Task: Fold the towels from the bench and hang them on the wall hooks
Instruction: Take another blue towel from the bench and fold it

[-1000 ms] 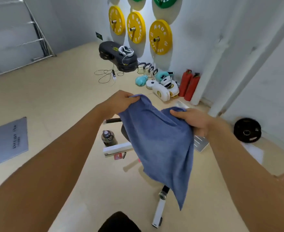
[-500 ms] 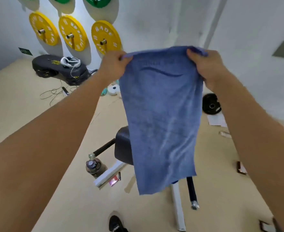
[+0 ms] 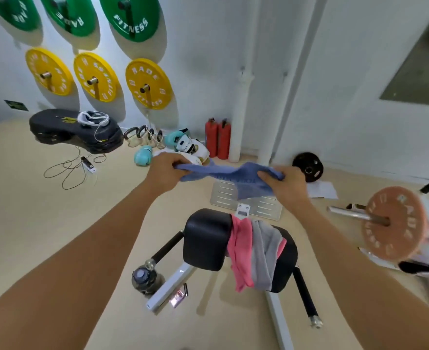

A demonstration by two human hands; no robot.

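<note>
**Blue towel stretched between both hands above the desk**

Head view: both arms reach forward and the blue towel (image 3: 236, 176) is held out nearly flat between them, so it shows almost edge-on. The left hand (image 3: 166, 170) is clamped on one end, fingers curled over the cloth; the right hand (image 3: 285, 181) is clamped on the other end in the same way. The hands are spread well apart, which pulls the fabric taut and level, probably to line up edges for a fold. The middle of the towel sags a little toward the floor beyond the hands.

Below the hands stands the padded black desk (image 3: 204, 238), which carries the towels not yet handled: a pink towel (image 3: 241, 251) and a grey towel (image 3: 265, 251) draped side by side over its seat, overlapping and hanging down the near side. Folding seems to be at an early stage, with two towels waiting.

No wall hooks can be made out here; the wall ahead carries yellow weight plates (image 3: 147, 83) and green ones on pegs. A water bottle (image 3: 144, 276) stands on the floor beside the desk's frame.
</note>
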